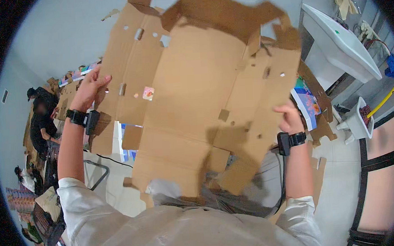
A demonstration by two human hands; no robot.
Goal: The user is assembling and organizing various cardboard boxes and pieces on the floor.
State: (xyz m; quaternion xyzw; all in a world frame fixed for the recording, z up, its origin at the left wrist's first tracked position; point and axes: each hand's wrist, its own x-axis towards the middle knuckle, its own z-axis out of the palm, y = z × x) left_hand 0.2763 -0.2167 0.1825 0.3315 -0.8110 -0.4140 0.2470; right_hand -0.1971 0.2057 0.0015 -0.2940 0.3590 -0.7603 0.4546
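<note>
A large unfolded cardboard box blank spans the space before my chest, its plain brown inner side facing me. Flaps, slots and small holes run along its sides, and the far flaps stand bent up. My left hand grips its left edge with the thumb over the face. At the right edge my right hand holds the board, its other fingers partly hidden behind. A small printed patch shows on the left part of the blank. Its near end hangs over my lap.
Printed cartons and brown cardboard lie beyond the right edge. A white sink stands at the far right, above a white basin and a yellow hose. At the left, people work beside a cardboard-covered table. A metal chair frame stands nearby.
</note>
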